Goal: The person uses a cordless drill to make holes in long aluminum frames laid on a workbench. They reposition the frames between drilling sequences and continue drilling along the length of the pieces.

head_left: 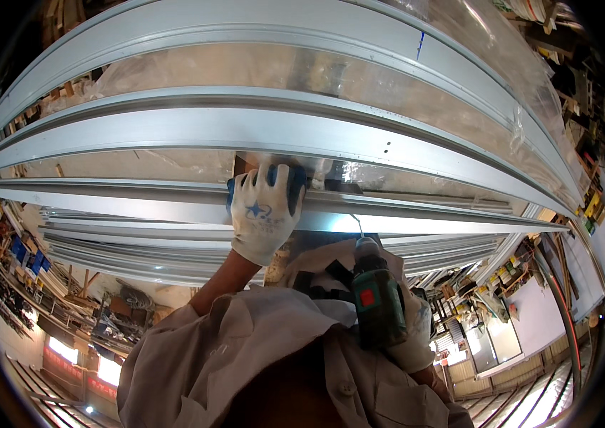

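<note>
Left hand [265,214]: fingers slightly parted, hooked over the far edge of the metal profile [174,205]. Right hand [418,328]: closed around the drill [381,307], fingers mostly hidden. Drill bit [360,225]: at the profile's near face, right of the left hand. Second profile [260,128]: beyond.

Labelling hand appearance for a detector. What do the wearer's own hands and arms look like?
Left hand: white work glove, blue coating showing at its edges, blue star-like print on the back. Right hand: whitish glove, partly hidden, bluish print. Sleeves are loose, beige-grey; bare left forearm shows below the glove.
</note>
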`<act>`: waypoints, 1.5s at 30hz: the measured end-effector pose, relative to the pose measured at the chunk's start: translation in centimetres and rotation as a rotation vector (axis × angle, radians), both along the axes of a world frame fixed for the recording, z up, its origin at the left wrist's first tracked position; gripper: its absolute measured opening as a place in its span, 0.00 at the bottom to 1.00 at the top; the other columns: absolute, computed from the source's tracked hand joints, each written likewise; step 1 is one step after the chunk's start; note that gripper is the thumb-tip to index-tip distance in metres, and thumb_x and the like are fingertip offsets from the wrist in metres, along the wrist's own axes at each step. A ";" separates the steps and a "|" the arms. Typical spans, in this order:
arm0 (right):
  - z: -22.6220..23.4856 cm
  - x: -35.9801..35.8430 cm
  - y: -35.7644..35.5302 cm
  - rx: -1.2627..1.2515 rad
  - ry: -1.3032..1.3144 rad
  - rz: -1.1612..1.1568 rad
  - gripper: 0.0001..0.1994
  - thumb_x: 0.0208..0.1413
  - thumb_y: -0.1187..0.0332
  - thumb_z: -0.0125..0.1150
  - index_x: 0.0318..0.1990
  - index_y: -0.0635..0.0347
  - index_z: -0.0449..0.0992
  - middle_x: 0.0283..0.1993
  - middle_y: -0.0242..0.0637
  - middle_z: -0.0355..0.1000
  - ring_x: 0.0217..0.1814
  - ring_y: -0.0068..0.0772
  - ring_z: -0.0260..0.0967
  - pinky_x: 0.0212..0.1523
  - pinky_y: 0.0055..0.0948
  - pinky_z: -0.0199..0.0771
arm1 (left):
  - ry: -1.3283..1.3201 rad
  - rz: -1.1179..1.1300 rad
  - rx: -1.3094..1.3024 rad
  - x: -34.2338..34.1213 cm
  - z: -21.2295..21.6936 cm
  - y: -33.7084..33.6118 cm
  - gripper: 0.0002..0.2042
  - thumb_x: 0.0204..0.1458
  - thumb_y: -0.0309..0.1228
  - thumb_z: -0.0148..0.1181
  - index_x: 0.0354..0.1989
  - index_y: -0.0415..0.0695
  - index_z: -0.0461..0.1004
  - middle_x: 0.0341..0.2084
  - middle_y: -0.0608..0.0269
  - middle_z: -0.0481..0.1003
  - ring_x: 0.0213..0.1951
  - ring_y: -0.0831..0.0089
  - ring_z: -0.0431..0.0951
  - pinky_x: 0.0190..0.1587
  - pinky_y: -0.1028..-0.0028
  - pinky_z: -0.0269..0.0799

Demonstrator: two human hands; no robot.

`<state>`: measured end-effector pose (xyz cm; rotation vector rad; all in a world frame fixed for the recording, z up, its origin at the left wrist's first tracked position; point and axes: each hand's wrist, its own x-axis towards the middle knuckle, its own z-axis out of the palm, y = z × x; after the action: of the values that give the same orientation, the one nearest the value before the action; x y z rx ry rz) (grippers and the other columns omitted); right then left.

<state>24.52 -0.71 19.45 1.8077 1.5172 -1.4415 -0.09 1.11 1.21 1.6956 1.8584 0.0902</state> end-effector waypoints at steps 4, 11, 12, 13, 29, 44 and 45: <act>-0.2 -0.1 -0.2 0.006 0.014 -0.008 0.27 0.42 0.59 0.69 0.50 0.63 0.71 0.33 0.51 0.73 0.35 0.62 0.73 0.35 0.53 0.71 | -0.003 0.005 -0.001 -0.1 0.0 0.3 0.16 0.54 0.37 0.64 0.46 0.41 0.73 0.45 0.43 0.77 0.45 0.47 0.80 0.56 0.53 0.70; 0.0 -0.4 0.6 -0.018 0.005 -0.107 0.25 0.44 0.61 0.72 0.49 0.60 0.74 0.37 0.50 0.77 0.39 0.61 0.76 0.39 0.50 0.74 | -0.019 0.014 0.024 -0.2 0.0 0.3 0.16 0.54 0.37 0.63 0.46 0.41 0.73 0.45 0.45 0.77 0.44 0.49 0.80 0.55 0.54 0.70; -0.1 -0.5 0.5 0.013 0.034 -0.102 0.24 0.44 0.63 0.72 0.49 0.62 0.74 0.36 0.50 0.77 0.37 0.60 0.76 0.37 0.49 0.75 | -0.022 0.015 0.037 -0.2 -0.1 0.2 0.15 0.54 0.37 0.63 0.46 0.41 0.73 0.44 0.45 0.78 0.44 0.49 0.80 0.55 0.54 0.70; -0.2 -0.6 0.3 0.044 0.063 -0.098 0.24 0.45 0.65 0.71 0.50 0.63 0.74 0.35 0.50 0.76 0.36 0.60 0.76 0.35 0.47 0.75 | -0.021 0.011 0.023 -0.1 0.0 0.3 0.15 0.55 0.37 0.63 0.46 0.41 0.73 0.44 0.45 0.78 0.44 0.49 0.80 0.55 0.54 0.70; -1.2 0.8 -2.6 0.165 0.112 -0.051 0.24 0.49 0.66 0.70 0.54 0.60 0.75 0.38 0.48 0.78 0.41 0.54 0.78 0.39 0.40 0.77 | 0.031 -0.022 0.072 0.1 -0.1 0.1 0.17 0.56 0.37 0.63 0.50 0.40 0.73 0.46 0.46 0.78 0.45 0.51 0.80 0.57 0.55 0.70; -3.4 1.0 -2.4 0.005 0.067 -0.199 0.14 0.53 0.67 0.67 0.46 0.59 0.80 0.42 0.44 0.80 0.40 0.50 0.78 0.41 0.41 0.76 | 0.015 -0.052 0.072 0.0 0.2 -0.5 0.17 0.53 0.38 0.65 0.48 0.43 0.75 0.45 0.47 0.78 0.47 0.50 0.79 0.55 0.55 0.71; -4.2 1.1 -1.5 -0.011 0.075 -0.190 0.14 0.52 0.67 0.68 0.46 0.59 0.80 0.42 0.44 0.80 0.41 0.49 0.78 0.42 0.40 0.77 | 0.005 -0.031 0.050 -0.1 0.3 -0.5 0.17 0.53 0.38 0.65 0.48 0.42 0.75 0.45 0.47 0.78 0.47 0.50 0.79 0.55 0.55 0.71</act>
<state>25.59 -2.18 15.28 1.9565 1.4001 -1.6184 -0.17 0.59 1.49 1.7587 1.8471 0.1207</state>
